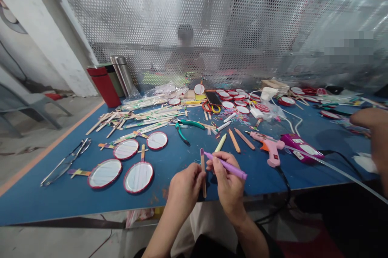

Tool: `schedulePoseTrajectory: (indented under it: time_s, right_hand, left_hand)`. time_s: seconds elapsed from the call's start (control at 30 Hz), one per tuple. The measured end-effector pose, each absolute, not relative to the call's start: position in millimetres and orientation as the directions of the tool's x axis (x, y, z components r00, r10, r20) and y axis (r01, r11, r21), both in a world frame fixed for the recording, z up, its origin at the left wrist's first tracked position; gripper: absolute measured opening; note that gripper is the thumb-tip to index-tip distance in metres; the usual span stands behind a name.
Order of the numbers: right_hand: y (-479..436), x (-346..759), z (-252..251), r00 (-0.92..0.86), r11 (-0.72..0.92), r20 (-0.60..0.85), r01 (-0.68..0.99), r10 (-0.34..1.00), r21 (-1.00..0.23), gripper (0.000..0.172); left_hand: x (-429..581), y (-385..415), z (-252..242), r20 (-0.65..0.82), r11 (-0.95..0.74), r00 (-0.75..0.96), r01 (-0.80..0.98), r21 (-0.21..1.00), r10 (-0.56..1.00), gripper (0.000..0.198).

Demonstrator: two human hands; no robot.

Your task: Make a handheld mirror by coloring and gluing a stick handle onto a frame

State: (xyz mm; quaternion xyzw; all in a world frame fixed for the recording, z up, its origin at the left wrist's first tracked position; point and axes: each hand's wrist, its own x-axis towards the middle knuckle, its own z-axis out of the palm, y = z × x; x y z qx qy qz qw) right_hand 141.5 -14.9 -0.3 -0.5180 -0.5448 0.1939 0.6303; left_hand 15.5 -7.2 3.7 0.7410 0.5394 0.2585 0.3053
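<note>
Upright between the fingers of my left hand [187, 183] is a wooden craft stick [204, 187], its top end coloured purple. My right hand [228, 185] grips a purple marker [228, 166], whose tip points at that coloured end; whether it touches, I cannot tell. Just beyond my right hand lie a yellow marker [221, 142], an orange marker [234, 141] and a salmon-coloured marker [245, 139]. To the left are several round white discs with red rims and coloured stick handles, among them one disc [138, 177] nearest my left hand.
Teal-handled pliers [190, 124] and a pile of craft sticks [151, 114] lie farther back. A pink glue gun [271, 149] with a cord is at right, beside another person's hand [371, 124]. Eyeglasses [65, 161] and a red flask [103, 85] stand left. A perforated metal screen [145, 19] closes the back.
</note>
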Motion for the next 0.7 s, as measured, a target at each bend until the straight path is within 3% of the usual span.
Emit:
schedulePoseTrajectory:
  time_s: [0.7]
  right_hand:
    - [-14.3, 142.1, -1.0, 0.299, 0.415, 0.495, 0.292, 0.816, -0.862, 0.013]
  left_hand:
    - [15.6, -7.3, 3.0, 0.059, -0.237, 0.287, 0.638, 0.733, 0.956, 0.021]
